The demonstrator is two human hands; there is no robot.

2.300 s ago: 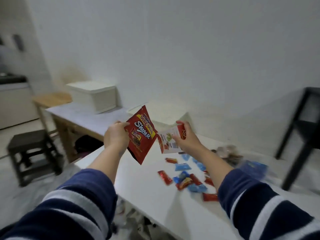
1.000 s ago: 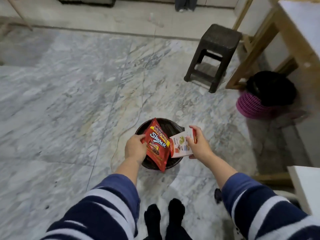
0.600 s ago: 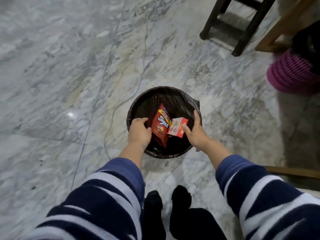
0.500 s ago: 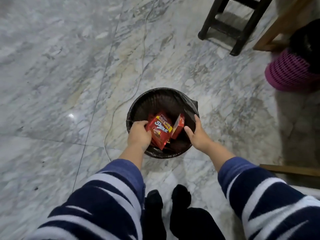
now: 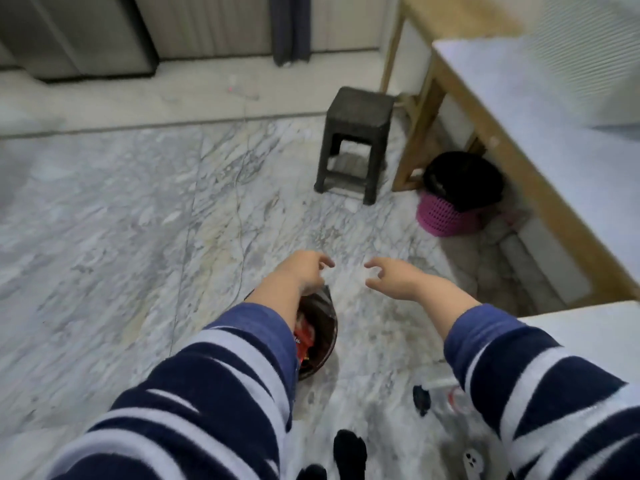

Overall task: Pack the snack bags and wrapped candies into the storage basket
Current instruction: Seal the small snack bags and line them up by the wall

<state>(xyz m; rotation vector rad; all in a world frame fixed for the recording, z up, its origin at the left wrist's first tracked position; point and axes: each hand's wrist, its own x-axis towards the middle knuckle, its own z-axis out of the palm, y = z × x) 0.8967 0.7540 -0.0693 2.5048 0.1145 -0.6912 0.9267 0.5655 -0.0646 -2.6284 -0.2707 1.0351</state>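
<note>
A round dark basket (image 5: 327,336) stands on the marble floor, mostly covered by my left striped sleeve. Red snack bags (image 5: 303,339) lie inside it, only partly visible. My left hand (image 5: 306,271) hovers above the basket's far rim, fingers loosely curled and holding nothing. My right hand (image 5: 394,277) floats to the right of the basket over the floor, fingers spread, also holding nothing. The candies on the table are out of view.
A dark stool (image 5: 355,140) stands ahead. A pink basket with a black bag (image 5: 446,216) sits under a wooden table (image 5: 519,157) at right. A white table corner (image 5: 595,337) is at the right edge. My black-socked feet (image 5: 348,452) are below.
Both hands let go of the red snack bag and the red-and-white packet in the basket and have risen out of it. My view has tilted up toward the stool.
</note>
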